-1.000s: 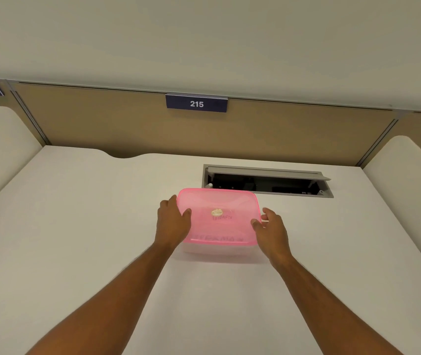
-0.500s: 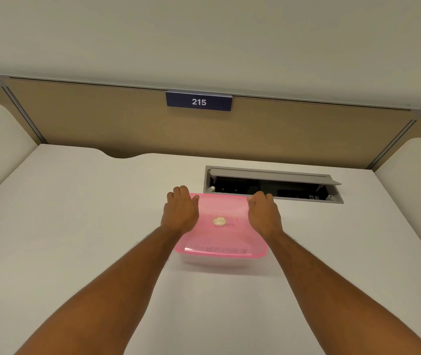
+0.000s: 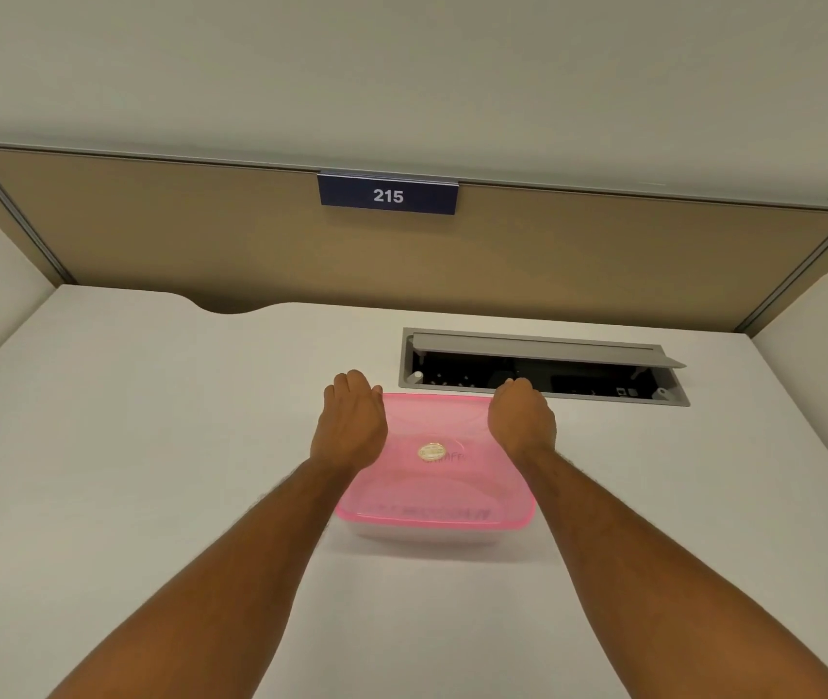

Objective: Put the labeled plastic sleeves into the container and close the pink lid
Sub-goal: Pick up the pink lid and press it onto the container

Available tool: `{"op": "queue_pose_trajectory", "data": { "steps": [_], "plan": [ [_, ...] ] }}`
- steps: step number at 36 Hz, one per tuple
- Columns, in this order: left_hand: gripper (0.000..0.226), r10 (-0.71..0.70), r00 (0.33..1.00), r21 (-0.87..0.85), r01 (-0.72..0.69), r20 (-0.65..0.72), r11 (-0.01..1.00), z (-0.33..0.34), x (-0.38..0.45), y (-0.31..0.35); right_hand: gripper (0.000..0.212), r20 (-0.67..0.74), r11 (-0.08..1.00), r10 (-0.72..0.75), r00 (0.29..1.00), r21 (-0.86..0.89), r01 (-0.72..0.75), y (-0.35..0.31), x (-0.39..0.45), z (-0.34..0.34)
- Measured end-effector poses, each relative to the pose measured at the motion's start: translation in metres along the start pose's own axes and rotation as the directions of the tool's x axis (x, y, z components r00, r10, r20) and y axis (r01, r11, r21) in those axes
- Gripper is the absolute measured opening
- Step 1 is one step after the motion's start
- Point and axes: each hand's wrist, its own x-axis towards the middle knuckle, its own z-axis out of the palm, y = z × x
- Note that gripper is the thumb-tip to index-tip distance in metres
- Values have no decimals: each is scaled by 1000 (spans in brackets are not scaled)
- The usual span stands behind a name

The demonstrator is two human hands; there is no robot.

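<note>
Both hands, left hand [image 3: 351, 426] and right hand [image 3: 520, 421], press curled on the pink lid [image 3: 434, 489] below sign [image 3: 388, 195] "215".

Office or library study carrel, as I read it: white desk [image 3: 150, 446], tan partition [image 3: 603, 254], number plate "215" [image 3: 388, 195], recessed cable hatch [image 3: 543, 368].

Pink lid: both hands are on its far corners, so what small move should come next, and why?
Probably press the near edge down. The left hand and right hand cover only the far corners of the lid; whether the near edge has sealed cannot be told.
</note>
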Motion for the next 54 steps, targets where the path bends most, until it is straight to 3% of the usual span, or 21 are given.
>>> {"op": "queue_pose_trajectory", "data": {
  "steps": [10,21,27,32,38,42,47,54],
  "plan": [
    [20,13,999,16,-13,-38,1000,3,-2,0,27,118,995,78,990,-66,-70,4,6,2],
    [22,-41,998,11,42,-57,999,0,-3,4,47,-52,989,63,997,138,-55,5,-4,0],
    [25,-117,990,-47,113,-83,992,-6,-5,8,39,-98,995,-55,994,77,62,12,-30,-10],
    [37,-211,976,-80,207,-54,975,-16,-12,13,45,-65,1000,23,998,21,-22,26,-57,-13],
    [44,-267,963,31,268,-34,963,-29,-43,13,56,79,975,197,977,92,-204,36,-76,-14],
    [46,-390,921,-58,390,25,919,-29,-69,14,56,137,958,235,962,135,-253,35,-83,-11],
    [47,-449,891,-80,454,70,887,-28,-78,16,75,102,914,331,938,211,-346,33,-94,-5],
    [46,-436,899,-92,438,43,894,-26,-78,13,81,32,918,318,948,240,-316,35,-95,0]
  ]
}}
